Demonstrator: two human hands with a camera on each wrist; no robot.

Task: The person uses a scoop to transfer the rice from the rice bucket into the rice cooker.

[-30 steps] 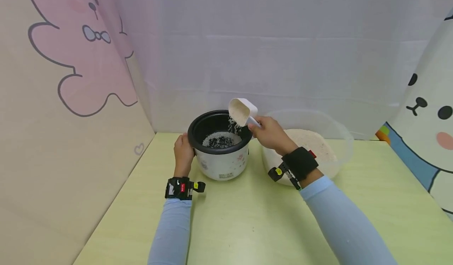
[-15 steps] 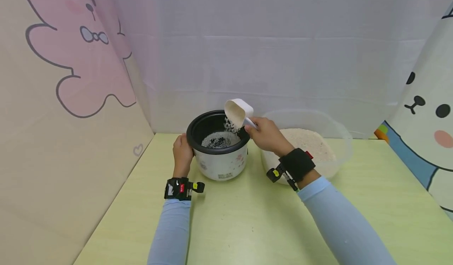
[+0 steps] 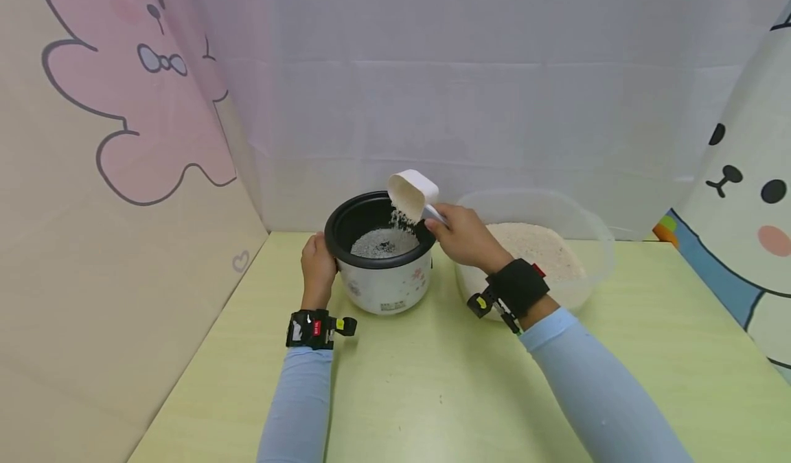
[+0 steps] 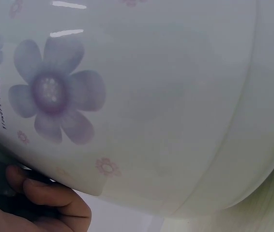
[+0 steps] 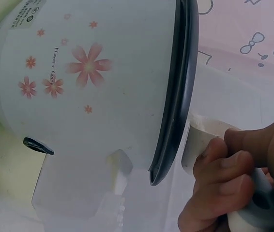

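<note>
A white rice cooker [image 3: 384, 288] with printed flowers and a black rim stands on the table, its lid off. Rice [image 3: 369, 246] covers much of the dark bottom inside it. My left hand [image 3: 318, 270] holds the cooker by its left side, and in the left wrist view its fingers [image 4: 59, 198] curl at a dark part beneath the rim. In my right hand [image 3: 468, 235] is the handle of a white measuring scoop [image 3: 422, 187], tilted over the cooker's right rim. Grains fall from the scoop into the pot. The right wrist view shows thumb and fingers [image 5: 224, 186] wrapped round that handle.
To the right of the cooker stands a translucent tub [image 3: 599, 236] holding a pale heap of rice [image 3: 537, 246], partly behind my right forearm. A few specks lie on the pale green table [image 3: 420, 387]. White curtains [image 3: 482, 106] with cartoon prints close off the back and sides.
The scoop and my right hand have shifted slightly left over the pot, and rice keeps pouring. More of the pot's bottom is covered with rice. My left hand stays on the cooker.
</note>
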